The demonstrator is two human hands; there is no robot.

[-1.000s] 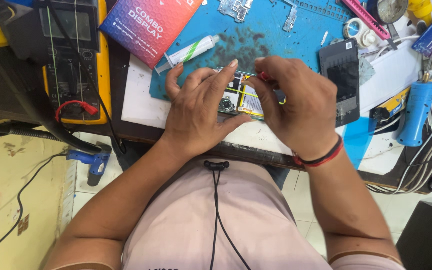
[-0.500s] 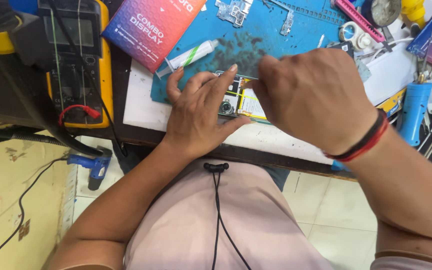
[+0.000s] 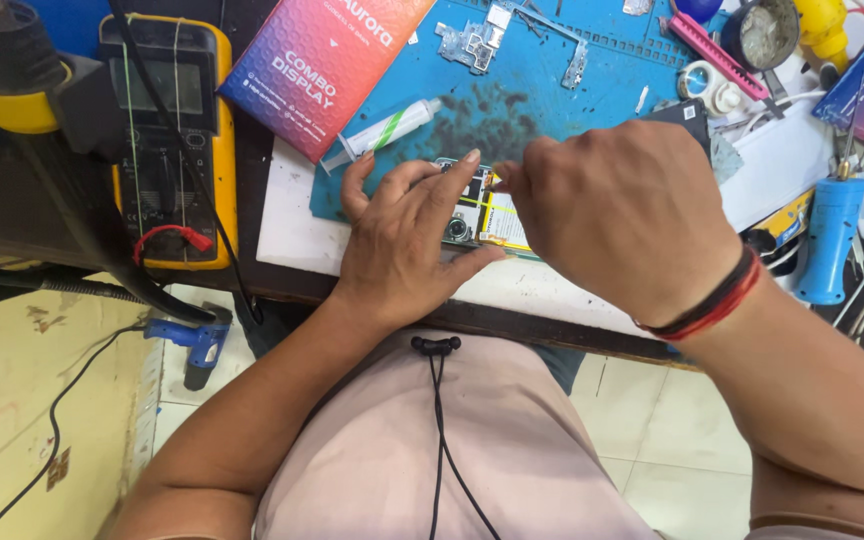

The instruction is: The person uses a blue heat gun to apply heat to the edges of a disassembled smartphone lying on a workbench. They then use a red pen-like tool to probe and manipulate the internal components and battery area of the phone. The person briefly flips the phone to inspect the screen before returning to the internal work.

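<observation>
An opened phone (image 3: 480,213) with its circuit board and camera showing lies on the blue work mat (image 3: 542,95) near the table's front edge. My left hand (image 3: 407,240) rests flat on the phone's left end and holds it down. My right hand (image 3: 627,215) hovers over the phone's right part, thumb and forefinger pinched together at a small part near the top of the board. What the fingers pinch is too small to make out. Most of the phone is hidden under both hands.
A yellow multimeter (image 3: 167,140) stands at the left, a pink and blue box (image 3: 322,65) beside it. A white tube (image 3: 382,132) lies on the mat. Metal phone parts (image 3: 472,40), tape rolls (image 3: 707,85) and a blue tool (image 3: 830,240) crowd the right.
My right hand has risen and shifted right, off the phone's middle, and now pinches at the board's upper edge. The left hand has stayed on the phone. The view has drifted slightly.
</observation>
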